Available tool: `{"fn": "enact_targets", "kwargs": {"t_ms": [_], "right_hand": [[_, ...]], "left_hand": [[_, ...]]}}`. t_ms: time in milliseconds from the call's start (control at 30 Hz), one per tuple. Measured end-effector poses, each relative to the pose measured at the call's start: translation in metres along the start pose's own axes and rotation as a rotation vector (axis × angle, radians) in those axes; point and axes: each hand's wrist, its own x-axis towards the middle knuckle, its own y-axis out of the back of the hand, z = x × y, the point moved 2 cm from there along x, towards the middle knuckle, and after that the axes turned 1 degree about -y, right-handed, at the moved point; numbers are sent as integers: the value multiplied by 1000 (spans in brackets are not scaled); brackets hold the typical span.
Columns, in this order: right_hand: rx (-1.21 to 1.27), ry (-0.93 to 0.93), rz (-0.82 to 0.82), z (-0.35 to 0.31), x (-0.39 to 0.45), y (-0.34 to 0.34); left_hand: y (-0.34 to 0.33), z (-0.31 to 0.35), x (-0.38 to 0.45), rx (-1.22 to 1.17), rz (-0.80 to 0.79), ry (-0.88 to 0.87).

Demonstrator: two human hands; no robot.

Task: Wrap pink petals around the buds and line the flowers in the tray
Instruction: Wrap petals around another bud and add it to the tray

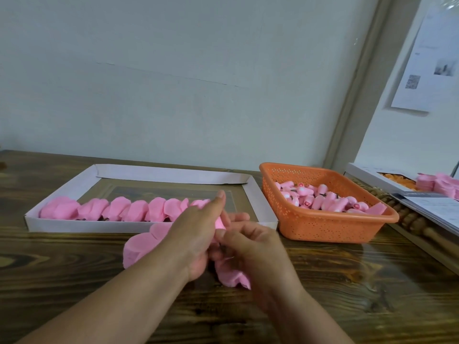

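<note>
Bud (219,223) pinched between both hands (196,234), just before tray (149,226).

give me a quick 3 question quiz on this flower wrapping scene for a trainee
1. True or false: the orange basket holding the unwrapped buds sits to the right of the white tray.
2. Multiple choice: where does the row of finished flowers lie in the tray? A) along the far wall B) along the near wall C) in the middle
3. Short answer: what are the hands, left and right, doing?

Key
1. True.
2. B.
3. Together they hold a pink flower in the making above the wooden table, with loose pink petals under them.
</note>
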Motion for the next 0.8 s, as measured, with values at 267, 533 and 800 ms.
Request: {"fn": "enact_targets", "kwargs": {"t_ms": [267,533,800], "right_hand": [[-463,241,436,-41,32,70],[-610,456,496,-17,37,83],[-636,523,533,-11,41,92]], "left_hand": [[18,42,57,234,122,-282],[16,32,95,345,143,-228],[-10,16,105,427,-47,-5]]}}
